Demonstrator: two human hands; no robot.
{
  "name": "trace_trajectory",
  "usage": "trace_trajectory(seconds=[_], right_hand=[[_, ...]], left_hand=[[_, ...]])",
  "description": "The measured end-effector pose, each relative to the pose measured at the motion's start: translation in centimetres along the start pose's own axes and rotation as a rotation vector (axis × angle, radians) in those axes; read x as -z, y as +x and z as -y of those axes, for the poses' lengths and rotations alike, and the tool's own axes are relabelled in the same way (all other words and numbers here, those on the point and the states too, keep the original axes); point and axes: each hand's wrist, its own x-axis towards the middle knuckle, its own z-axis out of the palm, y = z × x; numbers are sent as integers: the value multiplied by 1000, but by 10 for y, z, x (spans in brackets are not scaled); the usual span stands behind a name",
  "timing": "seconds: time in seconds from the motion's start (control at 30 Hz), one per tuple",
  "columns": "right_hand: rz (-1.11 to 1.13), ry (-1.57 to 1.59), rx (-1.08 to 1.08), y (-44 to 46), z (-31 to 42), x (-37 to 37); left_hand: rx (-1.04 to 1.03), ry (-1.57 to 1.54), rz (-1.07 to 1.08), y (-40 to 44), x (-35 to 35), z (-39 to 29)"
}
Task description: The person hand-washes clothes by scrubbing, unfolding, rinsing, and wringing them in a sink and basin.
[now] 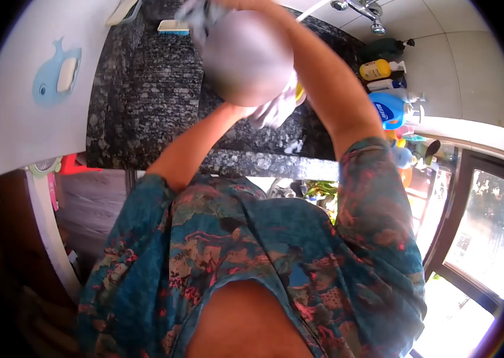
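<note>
A round, pale, blurred object [249,56] fills the space between my arms above the dark granite counter; motion smears it too much to name. My left hand [240,111] is at its lower edge, with the fingers hidden. At the top edge, partly cut off and blurred, my right hand [245,5] is beside a grey cloth [203,17]; its grip cannot be made out. Pale cloth [274,112] hangs below the round object, next to my left hand. A bit of yellow [300,92] shows beside it.
A ribbed granite drainboard [162,95] lies to the left, with a brush [173,27] at its back. A tap [368,12] is on the tiled wall. A yellow bottle [375,70] and a blue bottle [387,109] stand at right. A whale-shaped holder [49,83] hangs at left.
</note>
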Motion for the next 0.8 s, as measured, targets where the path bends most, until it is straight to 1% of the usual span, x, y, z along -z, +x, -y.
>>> trace_trajectory(seconds=[0.03, 0.07, 0.1, 0.13, 0.17, 0.2, 0.23, 0.27, 0.3, 0.37, 0.4, 0.47, 0.5, 0.53, 0.6, 0.67, 0.73, 0.77, 0.8], right_hand=[[268, 58, 155, -10, -25, -9], [288, -31, 100, -36, -32, -10], [313, -122, 47, -62, -37, -11], [338, -86, -129, -82, -69, -32], [272, -41, -204, -110, -94, -42], [206, -1, -271, -142, -118, -46], [72, -46, -270, -178, -141, -51], [12, 22, -447, -212, -139, -44], [-87, -10, -483, -246, -151, -46], [33, 163, -886, -298, -178, -50], [28, 423, -1059, -309, -180, -56], [15, 966, -1370, -328, -178, -65], [67, 1160, -1316, -325, -174, -71], [121, 1349, -1247, -315, -169, -81], [211, 1670, -1085, -291, -159, -98], [138, 1913, -915, -262, -139, -100], [-110, 2155, -748, -239, -137, -104], [-232, 2264, -658, -227, -138, -106], [-264, 2253, -572, -215, -140, -107]], left_hand=[[45, -218, -108, -12, 11, 9], [-69, -307, -211, -31, 6, 7], [-109, -380, -133, -42, 16, 1], [-177, -391, -161, -57, 38, 3], [-229, -368, -340, -72, 51, 2], [-236, -503, -478, -82, 62, -2], [-322, -522, -505, -82, 65, -10], [-393, -535, -450, -87, 67, -18], [-391, -546, -385, -88, 72, -29], [-365, -600, -302, -83, 61, -52], [-365, -582, -278, -75, 47, -65], [-362, -445, -151, -56, 21, -95], [-381, -398, -168, -48, 3, -110], [-428, -320, -134, -40, -11, -126], [-505, 53, -233, -31, -55, -157], [-567, 114, 12, -28, -82, -184], [-589, 175, 11, -34, -110, -217], [-600, 116, 60, -38, -124, -234], [-611, 56, 105, -42, -138, -247]])
